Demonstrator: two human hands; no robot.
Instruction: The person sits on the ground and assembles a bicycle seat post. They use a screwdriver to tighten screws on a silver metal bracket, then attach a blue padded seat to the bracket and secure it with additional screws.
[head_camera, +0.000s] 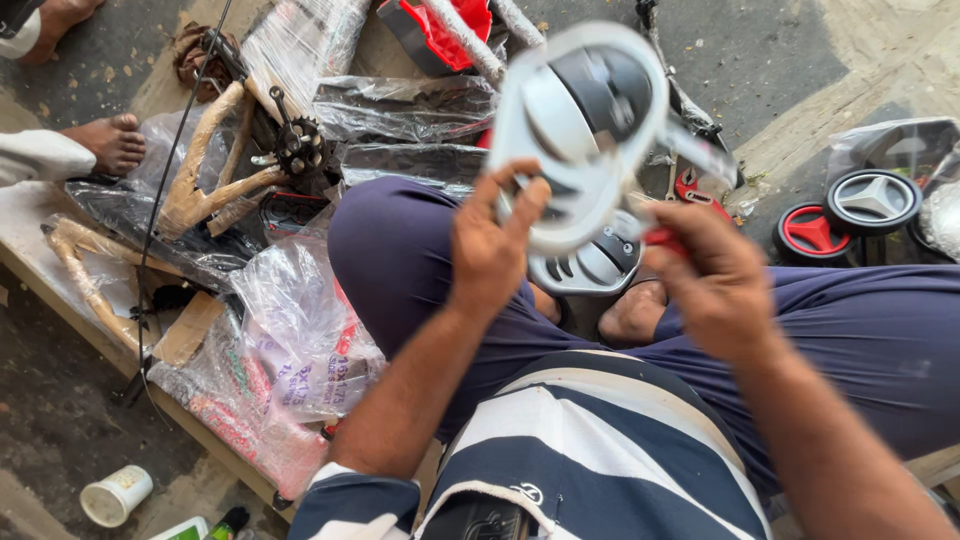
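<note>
While the left hand (492, 250) closes its grip on the rim of a blurred white-and-grey plastic wheel (580, 130) held above the lap, the right hand (715, 285) clamps a red-handled tool (662, 238) against it, apparently fitting the wheel, so steady alignment seems needed next.

We wear a short-sleeved shirt (590, 450) with broad navy and white stripes, the bands running slantwise across the chest. A small white looped mark sits on a navy band near the shirt's lower middle. The sleeve cuff (350, 495), left of that mark, shows the same navy and white. Above the shirt our trousers (400, 260) are plain dark navy cloth, creased at the knees. Both forearms are bare, and so is our foot (630, 315).
</note>
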